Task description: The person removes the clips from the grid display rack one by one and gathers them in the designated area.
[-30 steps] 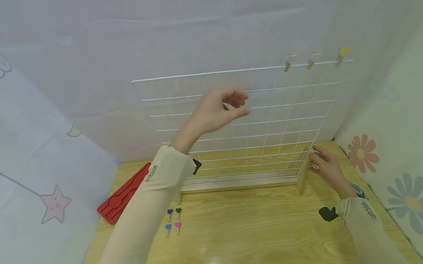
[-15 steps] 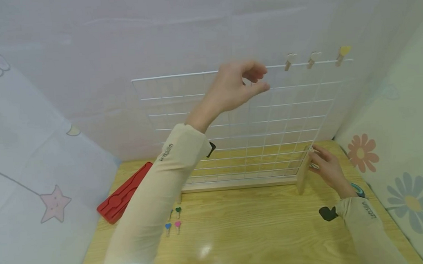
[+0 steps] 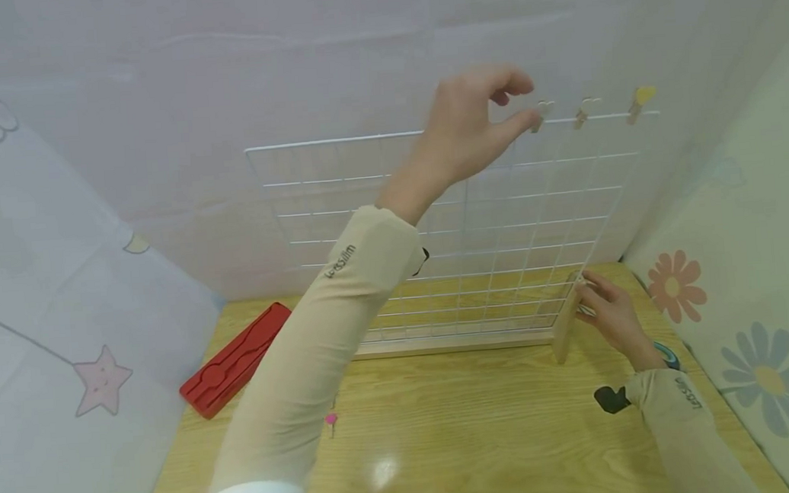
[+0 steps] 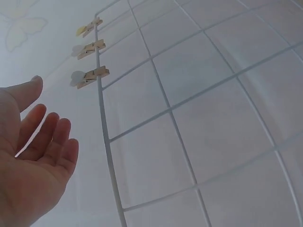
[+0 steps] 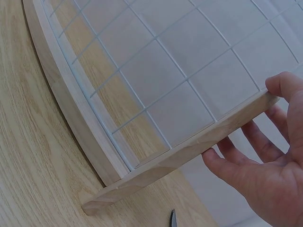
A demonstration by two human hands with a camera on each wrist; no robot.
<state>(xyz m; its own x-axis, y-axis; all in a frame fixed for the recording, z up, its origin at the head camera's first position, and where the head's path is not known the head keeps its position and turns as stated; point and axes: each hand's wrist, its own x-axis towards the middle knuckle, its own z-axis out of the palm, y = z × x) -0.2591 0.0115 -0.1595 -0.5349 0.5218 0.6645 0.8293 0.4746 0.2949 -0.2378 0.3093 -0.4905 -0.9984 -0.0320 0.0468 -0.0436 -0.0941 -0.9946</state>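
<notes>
My left hand (image 3: 472, 126) is raised beside the top bar of a white wire grid panel (image 3: 462, 230), fingers loosely curved and holding nothing. Its thumb overlaps the nearest white heart clothespin (image 3: 537, 123) in the head view; the left wrist view shows a gap between hand (image 4: 33, 165) and that clothespin (image 4: 90, 77). Farther along the bar sit a second white heart clothespin (image 3: 581, 116) and a yellow heart one (image 3: 637, 103). My right hand (image 3: 612, 317) holds the wooden end post (image 5: 189, 153) of the grid's base, thumb on one side and fingers on the other.
On the wooden table (image 3: 462, 433), a pink heart clothespin (image 3: 332, 420) lies beside my left sleeve, which covers the other small clothespins. A red molded tray (image 3: 231, 365) lies at the left. Patterned cloth walls (image 3: 78, 246) surround the table closely.
My left hand has moved up and right, from in front of the grid to near the clothespins on the top bar. Its sleeve now hides several table clothespins. My right hand stays put.
</notes>
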